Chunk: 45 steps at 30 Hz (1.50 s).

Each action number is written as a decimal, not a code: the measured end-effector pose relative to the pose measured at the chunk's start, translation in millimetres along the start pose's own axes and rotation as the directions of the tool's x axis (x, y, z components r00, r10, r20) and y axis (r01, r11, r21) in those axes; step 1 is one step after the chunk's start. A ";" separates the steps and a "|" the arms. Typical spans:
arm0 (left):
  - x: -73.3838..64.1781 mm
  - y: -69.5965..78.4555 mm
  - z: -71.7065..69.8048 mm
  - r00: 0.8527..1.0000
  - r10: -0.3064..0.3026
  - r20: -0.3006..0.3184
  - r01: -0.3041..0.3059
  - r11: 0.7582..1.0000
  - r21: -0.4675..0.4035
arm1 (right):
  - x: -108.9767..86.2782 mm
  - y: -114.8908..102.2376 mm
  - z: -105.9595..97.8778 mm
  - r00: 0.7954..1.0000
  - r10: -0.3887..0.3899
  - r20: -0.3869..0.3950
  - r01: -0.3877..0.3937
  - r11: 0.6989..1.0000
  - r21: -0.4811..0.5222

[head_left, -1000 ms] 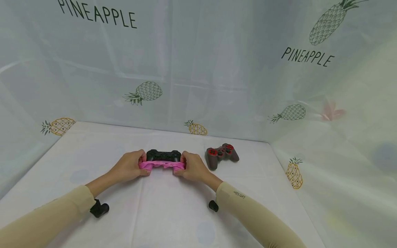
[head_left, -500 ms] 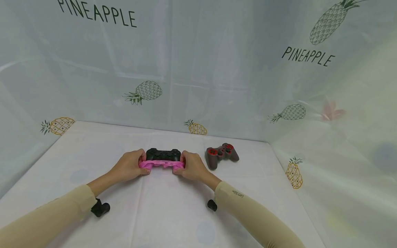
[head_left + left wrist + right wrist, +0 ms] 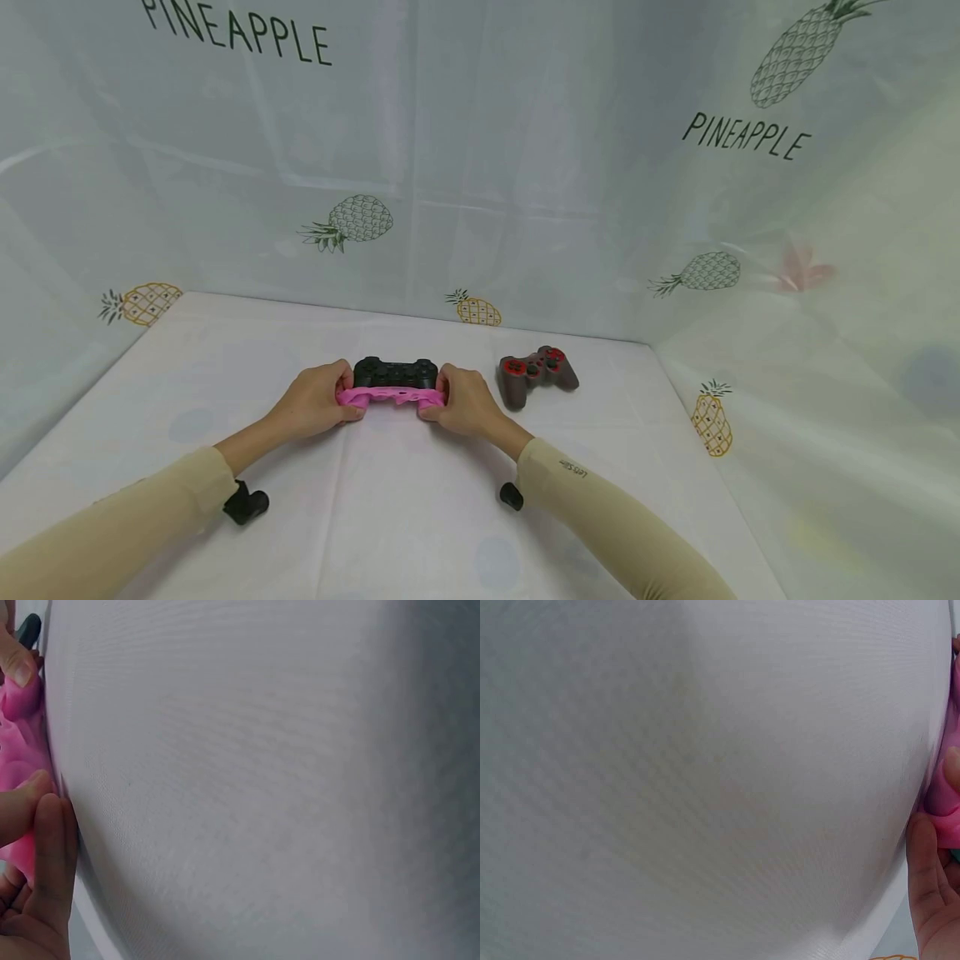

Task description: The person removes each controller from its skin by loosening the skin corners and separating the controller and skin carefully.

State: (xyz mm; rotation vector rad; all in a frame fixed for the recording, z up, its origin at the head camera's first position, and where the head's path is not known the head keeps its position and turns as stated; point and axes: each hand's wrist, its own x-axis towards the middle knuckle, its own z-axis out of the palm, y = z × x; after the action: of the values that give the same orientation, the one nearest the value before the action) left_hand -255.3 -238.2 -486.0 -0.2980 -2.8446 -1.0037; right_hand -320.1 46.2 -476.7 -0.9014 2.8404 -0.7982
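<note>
In the head view, my left hand (image 3: 311, 402) and right hand (image 3: 471, 403) pinch the two ends of a pink silicone controller cover (image 3: 395, 393), thumbs on the near side. Right behind it sits a black game controller (image 3: 395, 373), whose sticks and upper body show. How far the cover reaches over the controller's handles is hidden by my fingers. At the left wrist view's edge, thumb and fingers of the left hand (image 3: 45, 862) pinch the pink rubber. Fingers of the right hand (image 3: 934, 877) touch the cover's other end (image 3: 945, 791) in the right wrist view.
A brownish controller with red pads (image 3: 536, 372) lies to the right of my right hand on the white-covered table (image 3: 405, 517). A pineapple-print curtain (image 3: 525, 167) closes off the back and sides. Small black devices (image 3: 247, 504) sit under both wrists.
</note>
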 end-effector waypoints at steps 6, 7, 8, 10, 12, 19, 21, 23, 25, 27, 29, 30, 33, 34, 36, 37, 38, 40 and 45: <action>-1.9 1.3 1.5 1.000 -0.014 -0.005 0.014 1.000 -0.006 | 0.2 -0.4 2.0 1.000 0.011 -0.007 -0.011 1.000 0.009; -2.2 1.8 1.6 1.000 -0.018 -0.008 0.018 1.000 -0.007 | 0.2 -0.4 2.4 1.000 0.012 -0.006 -0.012 1.000 0.012; -2.5 2.2 1.5 1.000 -0.021 -0.010 0.021 1.000 -0.010 | 0.1 -0.4 2.7 1.000 0.013 -0.006 -0.013 1.000 0.014; -3.0 3.1 1.4 1.000 -0.023 -0.013 0.023 1.000 -0.013 | 0.1 -0.6 3.1 1.000 0.018 -0.005 -0.017 1.000 0.018; -3.1 3.8 1.2 0.999 -0.029 -0.019 0.029 0.999 -0.017 | 0.0 -1.2 3.0 1.000 0.025 -0.008 -0.025 1.000 0.019; -1.9 5.4 3.1 0.999 -0.034 -0.022 0.034 0.999 -0.011 | -1.6 -3.7 1.9 0.999 0.043 -0.023 -0.042 0.999 0.034; -2.3 5.4 3.8 0.999 -0.046 -0.021 0.045 0.999 -0.009 | -2.3 -4.2 1.7 0.999 0.039 -0.028 -0.038 0.998 0.041; -3.0 5.9 4.4 0.998 -0.051 -0.025 0.050 0.999 -0.007 | -2.7 -4.4 1.9 0.999 0.038 -0.033 -0.037 0.998 0.043; -3.9 6.6 4.9 0.998 -0.055 -0.032 0.055 0.998 -0.007 | -2.7 -4.4 2.3 0.999 0.033 -0.038 -0.032 0.999 0.042; -4.8 8.3 5.4 0.997 -0.061 -0.040 0.061 0.998 -0.009 | -2.5 -4.3 2.5 0.999 0.030 -0.042 -0.028 0.999 0.039; -5.5 9.9 5.8 0.997 -0.064 -0.045 0.063 0.998 -0.012 | -2.4 -4.0 2.8 0.999 0.028 -0.045 -0.026 0.999 0.038; -5.8 11.1 6.0 0.997 -0.067 -0.047 0.067 0.998 -0.014 | -2.3 -3.8 2.9 0.999 0.031 -0.044 -0.029 0.999 0.037; -6.4 13.2 7.2 0.996 -0.076 -0.051 0.075 0.997 -0.017 | -2.6 -4.2 3.3 0.998 0.034 -0.047 -0.032 0.999 0.042; -6.6 13.7 7.5 0.996 -0.078 -0.052 0.078 0.997 -0.018 | -2.7 -4.4 3.4 0.998 0.036 -0.047 -0.034 0.999 0.043; -7.1 14.5 8.0 0.995 -0.083 -0.054 0.082 0.996 -0.020 | -2.8 -4.9 3.5 0.998 0.043 -0.046 -0.041 0.998 0.040; -7.4 14.5 8.2 0.995 -0.085 -0.054 0.084 0.996 -0.021 | -2.8 -5.3 3.6 0.998 0.042 -0.048 -0.040 0.998 0.040; -7.8 14.7 8.1 0.995 -0.087 -0.055 0.086 0.996 -0.024 | -2.7 -5.7 3.7 0.998 0.047 -0.047 -0.045 0.998 0.037; -8.1 14.8 8.0 0.995 -0.085 -0.057 0.084 0.996 -0.024 | -2.9 -6.4 3.6 0.997 0.059 -0.047 -0.058 0.998 0.032; -8.5 14.9 7.4 0.995 -0.083 -0.059 0.082 0.996 -0.016 | -3.8 -9.0 3.5 0.996 0.075 -0.049 -0.073 0.997 0.034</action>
State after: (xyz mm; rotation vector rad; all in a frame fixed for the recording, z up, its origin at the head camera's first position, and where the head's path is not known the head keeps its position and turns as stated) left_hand -244.0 -223.4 -484.1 -0.1496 -2.8179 -1.0294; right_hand -311.6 40.4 -475.7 -0.7784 2.8756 -0.8671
